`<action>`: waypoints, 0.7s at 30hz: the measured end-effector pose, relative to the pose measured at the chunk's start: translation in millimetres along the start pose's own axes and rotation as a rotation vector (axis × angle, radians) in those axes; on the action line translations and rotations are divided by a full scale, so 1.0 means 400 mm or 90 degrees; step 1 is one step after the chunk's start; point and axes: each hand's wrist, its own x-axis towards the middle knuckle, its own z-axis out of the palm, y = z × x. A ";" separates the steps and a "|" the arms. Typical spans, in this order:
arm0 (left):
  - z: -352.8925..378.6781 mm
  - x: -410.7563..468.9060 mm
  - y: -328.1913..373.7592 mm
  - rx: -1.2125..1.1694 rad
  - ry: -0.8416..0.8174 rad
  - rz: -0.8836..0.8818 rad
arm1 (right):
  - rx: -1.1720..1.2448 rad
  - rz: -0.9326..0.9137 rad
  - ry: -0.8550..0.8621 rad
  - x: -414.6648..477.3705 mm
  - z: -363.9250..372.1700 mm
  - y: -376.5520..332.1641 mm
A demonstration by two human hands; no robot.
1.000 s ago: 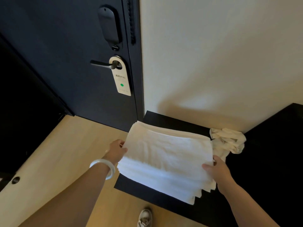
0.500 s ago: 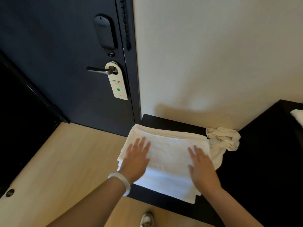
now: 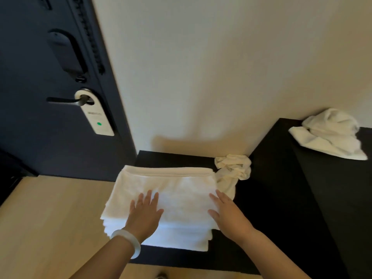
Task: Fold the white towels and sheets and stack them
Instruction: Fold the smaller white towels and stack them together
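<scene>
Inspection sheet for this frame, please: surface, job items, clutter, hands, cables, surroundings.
Surface: low black bench, taller black cabinet to its right.
Job's things: folded towel stack on the bench; crumpled towel beside it; loose towel on the cabinet.
Clutter: nothing seen.
Hands: left hand and right hand flat on the stack, fingers straight.
Cables: nothing seen.
Surroundings: dark door with hanger tag on its handle, cream wall, wood floor.

Warm, fairly dim indoor light. The wall (image 3: pixel 221 67) glows cream, while the door (image 3: pixel 30 148) goes nearly black with little detail. A soft shadow sits on the wall just beyond the folded stack (image 3: pixel 171 188), whose whites look a bit blown out. The whole frame's soft, and the wide lens slants the door edge.
</scene>
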 end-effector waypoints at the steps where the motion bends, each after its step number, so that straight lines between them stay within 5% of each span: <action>1: -0.012 0.002 0.042 -0.003 -0.005 0.031 | -0.004 0.006 0.011 -0.015 -0.032 0.021; 10: -0.151 0.027 0.610 -0.122 0.020 0.300 | 0.032 -0.028 0.124 -0.129 -0.340 0.302; 14: -0.177 0.039 0.922 -0.116 0.145 0.331 | 0.052 -0.051 0.183 -0.170 -0.463 0.508; 21: -0.160 0.079 1.311 -0.022 0.126 0.320 | 0.096 -0.007 0.227 -0.211 -0.641 0.832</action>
